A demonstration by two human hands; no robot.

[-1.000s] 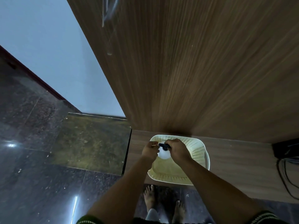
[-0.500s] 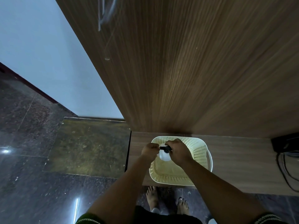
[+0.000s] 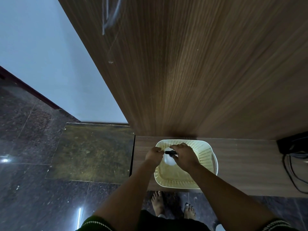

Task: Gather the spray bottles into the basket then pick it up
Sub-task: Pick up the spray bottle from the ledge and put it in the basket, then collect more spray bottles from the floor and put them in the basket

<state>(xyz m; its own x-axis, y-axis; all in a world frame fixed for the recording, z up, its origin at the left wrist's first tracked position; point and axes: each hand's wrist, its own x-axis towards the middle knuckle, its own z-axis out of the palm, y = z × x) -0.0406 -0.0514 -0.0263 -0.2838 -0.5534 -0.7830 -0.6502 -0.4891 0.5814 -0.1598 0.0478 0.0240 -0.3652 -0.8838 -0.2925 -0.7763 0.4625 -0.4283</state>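
Note:
A cream perforated basket [image 3: 207, 157] sits on a low wooden shelf. Inside it, at the back left, a white spray bottle [image 3: 168, 161] with a black nozzle stands upright. My right hand [image 3: 184, 157] is closed over the bottle's top from the right and hides part of the nozzle. My left hand [image 3: 154, 155] is curled at the basket's left rim, just left of the nozzle tip. The rest of the basket's floor looks bare; no other bottle shows.
A tall wooden panel [image 3: 191, 72] rises right behind the basket. A black box with cables [image 3: 293, 144] sits at the shelf's right end. Dark polished floor [image 3: 41, 189] lies to the left, and my bare feet stand below the shelf's front edge.
Both hands stay over the basket with the bottle between them. My left hand has drawn slightly left, away from the nozzle, to the rim. My view has shifted a little.

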